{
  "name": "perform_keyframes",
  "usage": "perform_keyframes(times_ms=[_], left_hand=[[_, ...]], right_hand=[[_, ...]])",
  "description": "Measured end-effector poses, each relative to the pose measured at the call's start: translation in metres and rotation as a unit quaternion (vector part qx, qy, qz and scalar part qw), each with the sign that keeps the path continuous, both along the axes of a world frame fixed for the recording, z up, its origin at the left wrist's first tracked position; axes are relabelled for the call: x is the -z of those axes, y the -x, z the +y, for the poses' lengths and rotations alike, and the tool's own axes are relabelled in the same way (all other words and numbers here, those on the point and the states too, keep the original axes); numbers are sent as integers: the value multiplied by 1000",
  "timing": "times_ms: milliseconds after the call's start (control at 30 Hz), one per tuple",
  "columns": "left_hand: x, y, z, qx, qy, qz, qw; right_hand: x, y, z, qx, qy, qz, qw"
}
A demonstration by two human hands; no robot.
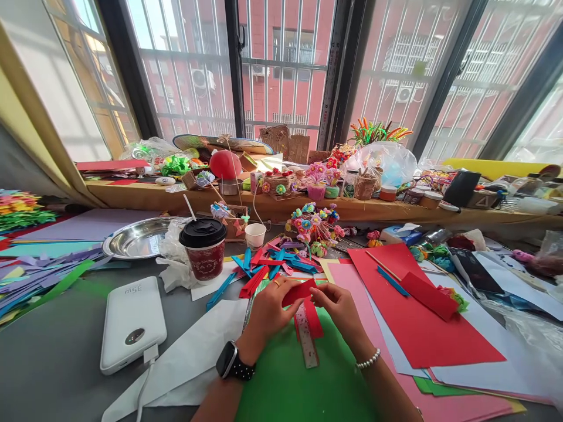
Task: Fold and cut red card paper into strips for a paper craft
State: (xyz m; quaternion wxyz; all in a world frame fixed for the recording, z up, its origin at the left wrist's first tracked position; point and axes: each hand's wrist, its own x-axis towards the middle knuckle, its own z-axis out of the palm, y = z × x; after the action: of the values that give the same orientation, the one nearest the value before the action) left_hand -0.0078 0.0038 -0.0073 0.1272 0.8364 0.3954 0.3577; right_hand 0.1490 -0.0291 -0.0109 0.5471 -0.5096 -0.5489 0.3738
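A folded red paper strip [299, 291] is held up between both hands over a green sheet [308, 387]. My left hand [275, 308] grips its left part, thumb in front and fingers behind. The fingertips of my right hand [332, 302] pinch its right end. Just below the hands, a patterned ruler [307, 343] lies on the green sheet, with another red paper piece [315, 322] beside and partly under it. Folded blue strips [220, 292] and red strips [255, 282] lie beyond my left hand.
At the left are a white power bank [133, 325] with a cable, a dark-lidded cup [206, 252] and a metal tray [136, 239]. A large red sheet [431, 316] tops papers at the right. Paper cup [255, 235] and flower crafts [312, 225] stand behind.
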Motion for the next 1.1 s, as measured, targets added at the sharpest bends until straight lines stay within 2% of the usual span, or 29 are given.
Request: perform_keyframes(times_ms=[133,300,567,800,967,1100], left_hand=[[3,2,2,-1,-51,29,998],[3,1,1,3,-40,40,998],[-3,0,-2,41,81,-78,993],[-6,-4,-4,91,248,-177,948],[-1,-5,0,119,291,-235,920],[2,-6,2,102,320,-228,914]], right_hand=[[2,-1,0,3,10,-10,1000],[4,-2,0,-3,2,-32,999],[3,0,1,-26,-19,-32,999],[4,-1,1,-23,-30,-37,999],[5,-1,1,-5,-49,-26,998],[7,3,0,4,-72,-54,996]])
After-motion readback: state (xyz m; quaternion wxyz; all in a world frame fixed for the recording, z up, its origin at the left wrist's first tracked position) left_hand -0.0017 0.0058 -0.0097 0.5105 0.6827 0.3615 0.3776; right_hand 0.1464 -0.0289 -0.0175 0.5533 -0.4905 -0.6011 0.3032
